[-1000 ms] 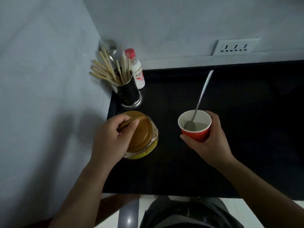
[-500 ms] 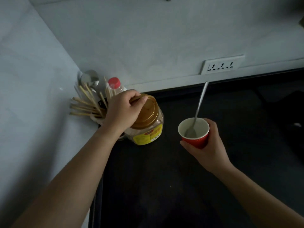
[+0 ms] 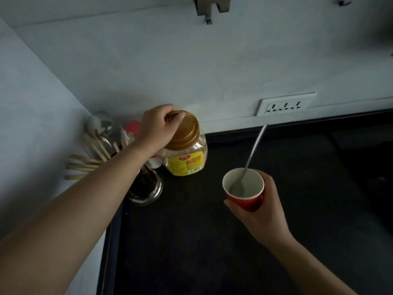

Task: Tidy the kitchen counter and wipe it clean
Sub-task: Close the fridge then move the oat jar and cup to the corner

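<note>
A clear plastic jar point(image 3: 187, 158) with a gold lid and a yellow label stands on the black counter point(image 3: 191, 241) near the back wall. My left hand point(image 3: 158, 126) grips the lid from above. My right hand point(image 3: 261, 211) holds a red paper cup point(image 3: 244, 188) from the side, just above or on the counter, to the right of the jar. A metal spoon point(image 3: 252, 154) leans in the cup, handle pointing up toward the wall.
A metal holder point(image 3: 144, 188) full of wooden chopsticks sits in the left corner under my forearm, with a ladle and a red-capped bottle point(image 3: 133, 126) behind it. A wall socket point(image 3: 285, 104) is above the counter's back edge. A metal hook point(image 3: 210, 7) hangs overhead.
My left hand has carried the jar from the counter's front left back toward the wall, beside the chopstick holder. The view has tilted up. The right hand with the cup has stayed roughly in place.
</note>
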`<state>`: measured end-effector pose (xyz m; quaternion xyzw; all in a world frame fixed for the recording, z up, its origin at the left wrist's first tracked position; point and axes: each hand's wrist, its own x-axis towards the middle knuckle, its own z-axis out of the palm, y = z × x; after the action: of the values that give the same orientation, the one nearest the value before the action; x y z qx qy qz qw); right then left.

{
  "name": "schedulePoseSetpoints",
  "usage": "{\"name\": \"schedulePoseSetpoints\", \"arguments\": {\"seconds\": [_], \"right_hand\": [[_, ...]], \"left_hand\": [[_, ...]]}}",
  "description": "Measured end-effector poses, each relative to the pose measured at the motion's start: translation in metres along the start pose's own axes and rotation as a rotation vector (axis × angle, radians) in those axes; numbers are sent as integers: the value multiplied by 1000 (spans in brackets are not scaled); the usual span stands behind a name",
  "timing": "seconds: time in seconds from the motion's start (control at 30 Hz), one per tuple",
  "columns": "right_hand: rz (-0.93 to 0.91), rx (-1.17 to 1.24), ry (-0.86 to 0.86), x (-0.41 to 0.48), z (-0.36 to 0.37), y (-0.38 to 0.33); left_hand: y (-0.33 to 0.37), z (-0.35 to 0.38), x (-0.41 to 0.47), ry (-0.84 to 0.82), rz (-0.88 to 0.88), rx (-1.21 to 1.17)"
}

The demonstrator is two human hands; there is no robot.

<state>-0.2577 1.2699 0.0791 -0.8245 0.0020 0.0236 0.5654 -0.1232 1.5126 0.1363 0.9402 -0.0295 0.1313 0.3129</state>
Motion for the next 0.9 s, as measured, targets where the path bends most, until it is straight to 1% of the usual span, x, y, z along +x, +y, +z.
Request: {"name": "schedulePoseSetpoints", "arguments": {"seconds": [0.07,0.13,0.23,0.3,0.37,0.5,0.6,0.73,0.9], "right_hand": [[-23,-17,6,6,-1,0],[-40,-21,-2,12,-1,0],[-44,-17,-28,23,0,4],[-39,-34,-48,31,4,8],[-39,-60,-62,39,10,15],[-30,-85,-114,56,24,30],[-22,-75,-132,68,36,41],[-36,-89,-116,84,48,60],[-41,-100,-99,109,59,75]], "left_hand": [[-6,3,-2,14,27,-6],[-10,3,-14,63,71,40],[-16,9,-54,193,90,126],[-23,19,-90,224,87,156],[-34,35,-125,144,34,123],[-50,78,-173,-124,-147,147],[-58,112,-181,-261,-175,215],[-65,146,-186,-278,-199,307],[-71,159,-195,-215,-197,316]]}}
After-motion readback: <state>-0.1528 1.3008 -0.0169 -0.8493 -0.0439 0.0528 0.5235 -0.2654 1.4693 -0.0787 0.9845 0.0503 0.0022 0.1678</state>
